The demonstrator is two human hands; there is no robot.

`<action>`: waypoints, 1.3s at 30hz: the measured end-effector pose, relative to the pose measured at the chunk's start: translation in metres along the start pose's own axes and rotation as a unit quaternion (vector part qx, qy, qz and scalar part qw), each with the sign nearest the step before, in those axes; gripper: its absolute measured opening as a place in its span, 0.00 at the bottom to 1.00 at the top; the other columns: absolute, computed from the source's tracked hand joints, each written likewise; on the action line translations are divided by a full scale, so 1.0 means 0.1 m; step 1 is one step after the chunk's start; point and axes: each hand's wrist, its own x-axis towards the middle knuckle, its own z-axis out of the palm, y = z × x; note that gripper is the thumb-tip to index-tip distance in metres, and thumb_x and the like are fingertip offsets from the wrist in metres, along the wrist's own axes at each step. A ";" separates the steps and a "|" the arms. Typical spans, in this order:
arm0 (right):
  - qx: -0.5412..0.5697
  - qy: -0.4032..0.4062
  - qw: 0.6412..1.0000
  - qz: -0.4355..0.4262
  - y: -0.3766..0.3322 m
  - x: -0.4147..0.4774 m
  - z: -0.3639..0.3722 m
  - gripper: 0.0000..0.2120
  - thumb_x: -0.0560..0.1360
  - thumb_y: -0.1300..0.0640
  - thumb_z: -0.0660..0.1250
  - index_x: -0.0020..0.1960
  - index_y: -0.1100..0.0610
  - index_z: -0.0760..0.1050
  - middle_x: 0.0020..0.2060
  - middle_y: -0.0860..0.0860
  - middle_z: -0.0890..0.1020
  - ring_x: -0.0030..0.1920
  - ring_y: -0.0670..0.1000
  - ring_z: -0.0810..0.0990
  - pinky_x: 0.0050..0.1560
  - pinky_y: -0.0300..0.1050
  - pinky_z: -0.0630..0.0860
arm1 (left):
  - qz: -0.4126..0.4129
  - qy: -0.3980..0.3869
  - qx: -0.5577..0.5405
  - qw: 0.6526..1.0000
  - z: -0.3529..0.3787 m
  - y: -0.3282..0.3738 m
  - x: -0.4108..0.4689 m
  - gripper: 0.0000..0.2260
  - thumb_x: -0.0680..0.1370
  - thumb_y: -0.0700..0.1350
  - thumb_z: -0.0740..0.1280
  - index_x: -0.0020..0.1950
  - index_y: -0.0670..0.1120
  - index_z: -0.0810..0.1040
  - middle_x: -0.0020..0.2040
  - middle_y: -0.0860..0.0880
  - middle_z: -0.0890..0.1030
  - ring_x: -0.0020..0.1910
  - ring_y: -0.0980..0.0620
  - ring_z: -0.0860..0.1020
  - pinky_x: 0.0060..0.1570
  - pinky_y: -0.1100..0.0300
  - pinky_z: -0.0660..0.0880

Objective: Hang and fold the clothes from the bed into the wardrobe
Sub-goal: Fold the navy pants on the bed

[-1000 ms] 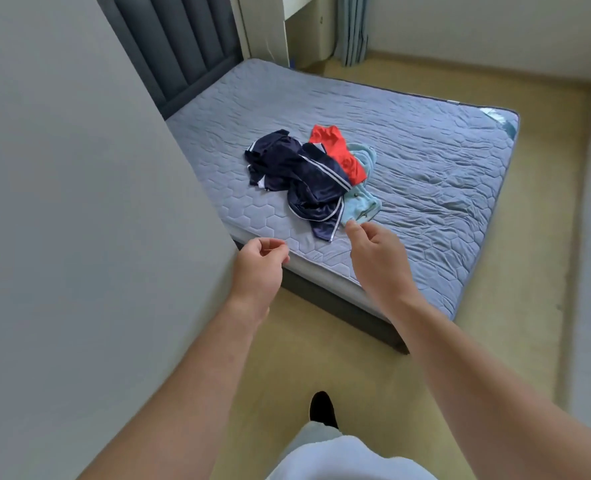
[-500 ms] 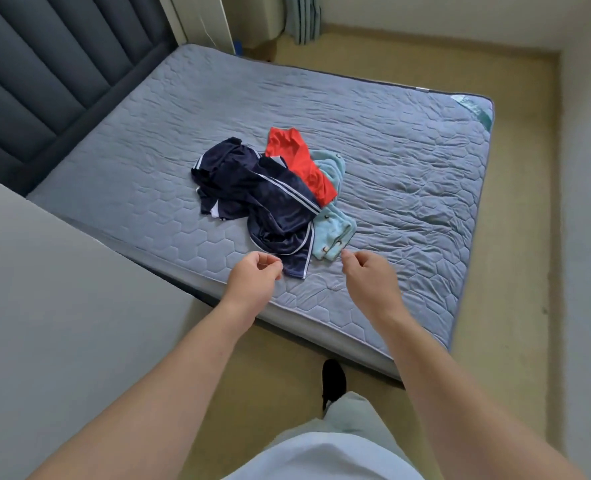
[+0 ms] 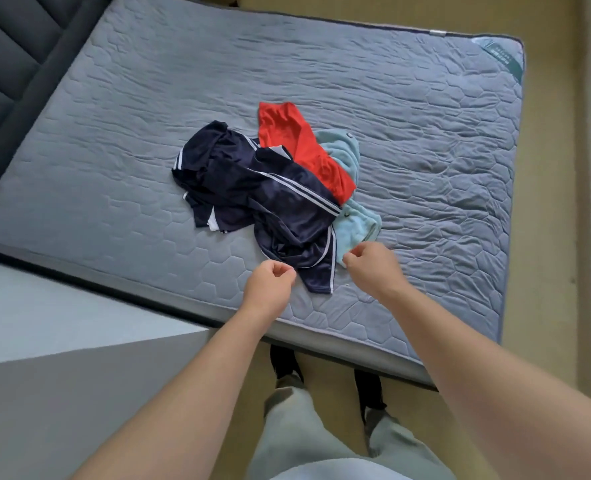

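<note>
The clothes lie in one heap near the middle of a grey quilted mattress [image 3: 425,150]. A navy sports garment with white stripes [image 3: 280,206] is the largest piece. A red garment [image 3: 297,147] lies at 1 o'clock from it, partly under it. A light teal garment [image 3: 351,226] lies at 3 o'clock, touching both.

The left hand [image 3: 270,285] is at 6 o'clock of the heap, just beside the navy hem, its fingers clenched and holding nothing. The right hand [image 3: 370,268] is at 5 o'clock, with curled fingers at the lower edge of the teal garment; one cannot tell whether they pinch the cloth.

A dark padded headboard [image 3: 7,64] is at 10 o'clock of the view. A plain grey panel [image 3: 62,393] fills 8 o'clock. At 6 o'clock the person's grey trousers [image 3: 321,445] and black shoes [image 3: 283,362] stand on a yellowish floor [image 3: 543,306].
</note>
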 end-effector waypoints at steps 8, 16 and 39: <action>-0.073 -0.059 0.993 0.077 -0.22 0.94 0.92 0.10 0.76 0.63 0.60 0.44 0.64 0.80 0.41 0.60 0.83 0.46 0.60 0.80 0.45 0.46 0.75 | -0.051 -0.036 0.075 0.995 -0.25 -0.49 1.44 0.03 0.80 0.46 0.65 0.47 0.50 0.77 0.47 0.51 0.83 0.43 0.49 0.78 0.42 0.57 0.72; -0.073 -0.077 0.986 0.129 0.01 1.75 1.51 0.09 0.75 0.65 0.61 0.46 0.63 0.79 0.43 0.58 0.82 0.46 0.60 0.79 0.45 0.46 0.74 | -0.074 -0.088 0.136 0.984 -0.02 -0.92 2.34 0.04 0.79 0.44 0.64 0.46 0.51 0.77 0.46 0.52 0.83 0.46 0.48 0.79 0.47 0.55 0.75; 0.383 -0.016 0.862 0.333 0.22 3.56 2.25 0.28 0.80 0.46 0.66 0.76 0.56 0.67 0.75 0.53 0.69 0.74 0.56 0.68 0.72 0.52 0.66 | -0.072 -0.094 0.045 0.992 0.14 -1.38 3.24 0.05 0.81 0.43 0.64 0.49 0.50 0.79 0.41 0.53 0.82 0.38 0.53 0.76 0.40 0.59 0.73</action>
